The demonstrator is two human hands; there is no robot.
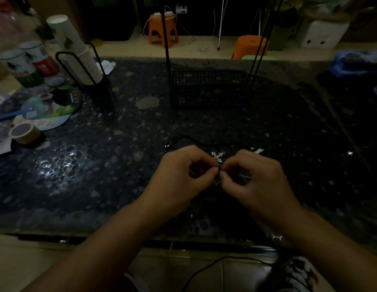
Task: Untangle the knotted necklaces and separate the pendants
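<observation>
My left hand and my right hand meet fingertip to fingertip over the dark pebbled table. Between thumbs and forefingers both pinch a black necklace cord at a knot. A silver cross pendant sticks up just above the pinch. The black cord loops away on the table behind my left hand. A second small silver piece lies beyond my right hand. The dim light hides how the cords are tangled.
A black wire basket stands behind the hands. At the left are a stack of paper cups in a wire holder, tea tins, a hand fan and a tape roll. Orange stools stand on the floor beyond.
</observation>
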